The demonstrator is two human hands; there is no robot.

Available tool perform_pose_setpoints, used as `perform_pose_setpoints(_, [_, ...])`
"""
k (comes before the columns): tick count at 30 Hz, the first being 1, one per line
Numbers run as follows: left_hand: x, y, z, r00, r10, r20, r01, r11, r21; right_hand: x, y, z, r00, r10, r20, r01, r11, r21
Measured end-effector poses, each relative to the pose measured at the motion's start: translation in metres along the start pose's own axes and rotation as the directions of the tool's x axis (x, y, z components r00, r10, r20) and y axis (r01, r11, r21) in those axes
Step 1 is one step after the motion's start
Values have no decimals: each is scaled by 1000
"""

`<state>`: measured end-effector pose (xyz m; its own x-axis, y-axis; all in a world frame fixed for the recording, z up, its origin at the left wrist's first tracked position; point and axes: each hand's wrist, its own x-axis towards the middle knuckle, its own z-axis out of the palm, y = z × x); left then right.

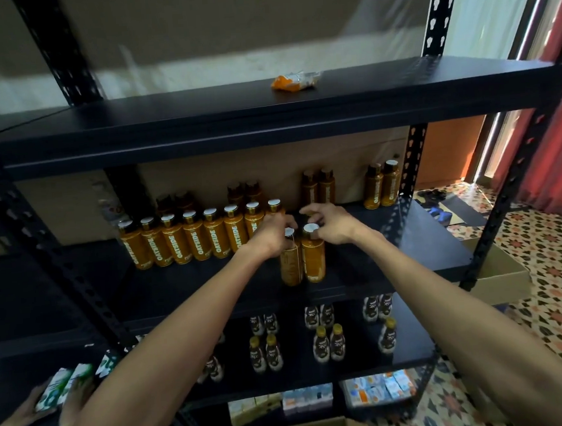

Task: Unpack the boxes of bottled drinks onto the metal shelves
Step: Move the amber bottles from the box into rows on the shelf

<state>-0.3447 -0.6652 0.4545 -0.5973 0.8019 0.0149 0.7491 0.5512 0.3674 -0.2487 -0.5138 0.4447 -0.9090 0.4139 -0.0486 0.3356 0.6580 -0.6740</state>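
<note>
head view: left hand curls round the neck of the left orange white-capped plastic bottle, and right hand arches over the right orange white-capped plastic bottle, thumb at its cap; whether it pinches, i cannot tell. both bottles stand upright, touching, at the front of the middle black metal shelf, ahead of a row of matching orange bottles.
</note>
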Motion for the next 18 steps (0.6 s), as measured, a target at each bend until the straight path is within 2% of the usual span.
perform_pose_setpoints(4, [0,2,-1,1000,-9,-4,9,1000,2,-5,-2,1,999,-42,-35,40,998,-54])
perform_pose_setpoints(9, [-3,4,-1,1000,-15,-8,15,1000,15,-4,6,10,997,-17,-71,17,1000,4])
perform_pose_setpoints(14, [-4,4,-1,1000,-10,-11,11,1000,18,-6,0,4,999,-25,-24,26,1000,14])
perform_pose_setpoints(18, [-3,3,0,1000,4,-19,-4,1000,0,-7,5,12,996,-28,-85,28,1000,-1])
